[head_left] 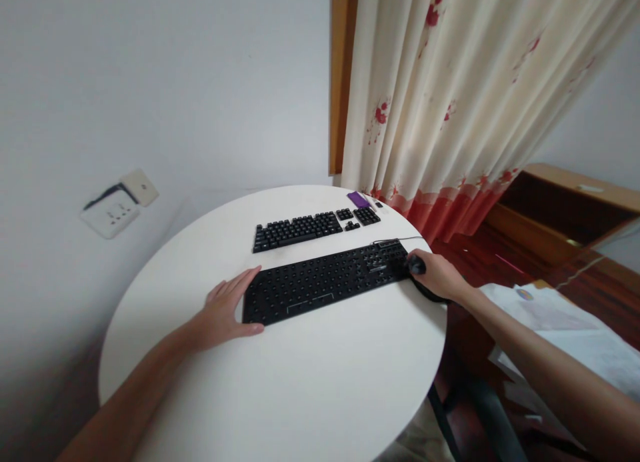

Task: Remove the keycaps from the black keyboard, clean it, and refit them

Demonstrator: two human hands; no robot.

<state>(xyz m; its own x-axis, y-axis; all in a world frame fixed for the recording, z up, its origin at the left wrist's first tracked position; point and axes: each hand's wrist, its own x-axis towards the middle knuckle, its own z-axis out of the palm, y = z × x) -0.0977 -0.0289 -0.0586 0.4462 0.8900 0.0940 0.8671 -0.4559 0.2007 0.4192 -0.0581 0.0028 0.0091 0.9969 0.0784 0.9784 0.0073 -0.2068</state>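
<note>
A black keyboard (305,287) without its keycaps lies on the round white table (320,382). My left hand (225,312) is spread round its left end, with the thumb at the near edge and the fingers by the far corner. Over the keyboard's right end, my right hand (437,273) is closed round a black brush (416,265) with a rounded end. Its dark, blurred tip meets the switches. Under that hand, at the table's edge, is a dark object (429,293) I cannot make out. Beyond the keyboard, black keycaps (300,230) sit in keyboard order.
A purple item (358,199) lies at the table's far edge, near a small dark piece (379,205). A thin cable (407,238) runs off to the right. Behind stands a curtain (430,115); a chair (480,409) and papers (560,322) are at the right.
</note>
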